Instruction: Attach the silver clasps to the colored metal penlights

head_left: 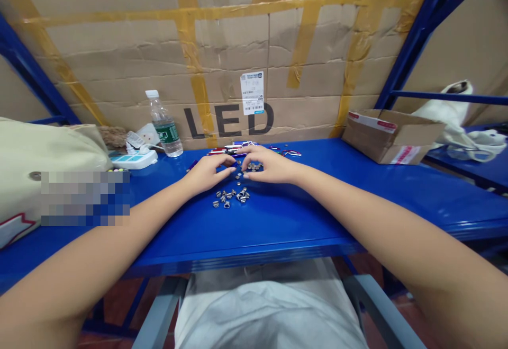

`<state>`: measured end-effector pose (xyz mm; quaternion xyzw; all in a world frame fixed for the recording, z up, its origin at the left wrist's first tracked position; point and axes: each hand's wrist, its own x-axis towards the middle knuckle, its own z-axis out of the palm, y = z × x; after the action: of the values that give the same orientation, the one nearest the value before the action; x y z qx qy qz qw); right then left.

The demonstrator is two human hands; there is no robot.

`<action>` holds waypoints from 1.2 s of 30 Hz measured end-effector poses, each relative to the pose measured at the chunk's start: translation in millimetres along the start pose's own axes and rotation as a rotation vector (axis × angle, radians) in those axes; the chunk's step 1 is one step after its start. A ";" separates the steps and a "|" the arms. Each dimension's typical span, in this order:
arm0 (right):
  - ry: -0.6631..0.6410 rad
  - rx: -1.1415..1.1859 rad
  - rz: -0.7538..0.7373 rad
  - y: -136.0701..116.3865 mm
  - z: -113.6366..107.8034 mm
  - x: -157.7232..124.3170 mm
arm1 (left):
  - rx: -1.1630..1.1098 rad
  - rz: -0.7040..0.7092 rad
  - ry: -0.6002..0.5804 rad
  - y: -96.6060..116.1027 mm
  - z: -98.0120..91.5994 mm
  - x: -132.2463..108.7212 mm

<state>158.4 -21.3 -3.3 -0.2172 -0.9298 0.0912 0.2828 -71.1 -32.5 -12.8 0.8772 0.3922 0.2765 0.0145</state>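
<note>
Both my hands rest on a blue shelf (278, 222) and meet over a scatter of small silver metal parts (232, 196). My left hand (206, 173) has its fingers curled and pinched toward the right one, on something too small to make out. My right hand (268, 164) is curled the same way, its fingertips touching the shelf beside more silver parts (254, 167). Behind the hands lies a row of thin red and blue tubes (234, 149) with clips.
A plastic water bottle (164, 125) stands at the back left beside a white power strip (133, 158). A cream bag (43, 163) fills the left end. An open cardboard box (389, 134) sits back right. A taped carton marked LED (230, 63) forms the back wall.
</note>
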 end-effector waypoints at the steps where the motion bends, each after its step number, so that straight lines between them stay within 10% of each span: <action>1: -0.068 0.008 -0.014 -5.1 -1.6 -1.1 | 0.003 -0.001 0.001 -0.4 -0.3 0.0; 11: -0.270 -0.128 0.069 -16.1 7.0 1.9 | 0.005 -0.002 -0.016 -0.1 0.4 0.3; 36: -0.202 -0.058 0.199 -4.0 9.7 4.5 | -0.024 0.005 -0.052 1.2 -0.1 0.5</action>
<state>148.2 -23.3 -7.9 -0.3063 -0.9296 0.1133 0.1707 -70.0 -33.0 -12.1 0.8848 0.3863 0.2583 0.0343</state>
